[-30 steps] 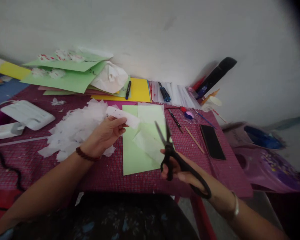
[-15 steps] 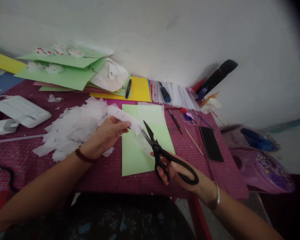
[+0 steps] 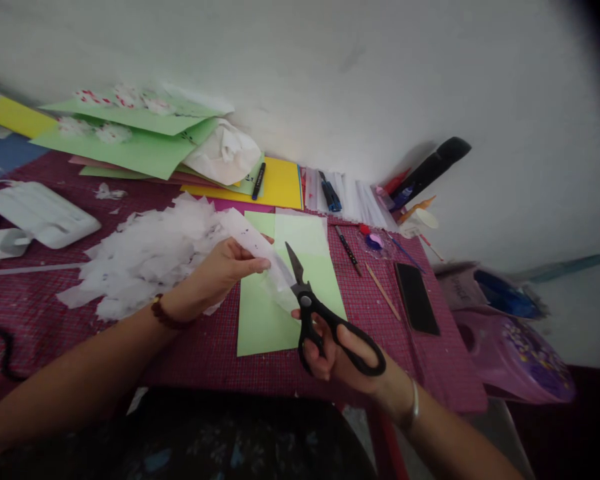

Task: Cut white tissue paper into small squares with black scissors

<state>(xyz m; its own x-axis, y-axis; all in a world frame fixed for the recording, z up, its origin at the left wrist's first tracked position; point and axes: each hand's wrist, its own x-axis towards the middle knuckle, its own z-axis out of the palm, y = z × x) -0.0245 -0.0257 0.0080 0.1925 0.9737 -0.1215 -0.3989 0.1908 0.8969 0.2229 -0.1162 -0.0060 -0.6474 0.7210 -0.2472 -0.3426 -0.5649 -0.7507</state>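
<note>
My left hand (image 3: 230, 265) pinches a thin white paper strip (image 3: 250, 235) that bears small dark marks. In my right hand (image 3: 337, 343) are black-handled scissors (image 3: 306, 300), their blades parted, with the strip's lower right end at the lower blade. Below the strip lies a light green sheet (image 3: 265, 327), with a translucent white piece (image 3: 300, 230) on its upper part. A heap of torn-looking white paper pieces (image 3: 150, 260) sits left of the green sheet, close to my left hand.
Green sheets with white and red flowers (image 3: 145, 157) are stacked at the back left. Behind the sheet are a yellow sheet (image 3: 285, 183), a black marker (image 3: 259, 181) and a blue cutter (image 3: 330, 193). A pencil (image 3: 383, 291) and phone (image 3: 417, 299) lie right; a white device (image 3: 43, 215) sits left.
My left hand and the strip have shifted slightly right and down. The scissors have moved slightly left, and their blades remain parted. The whole view has shifted a little.
</note>
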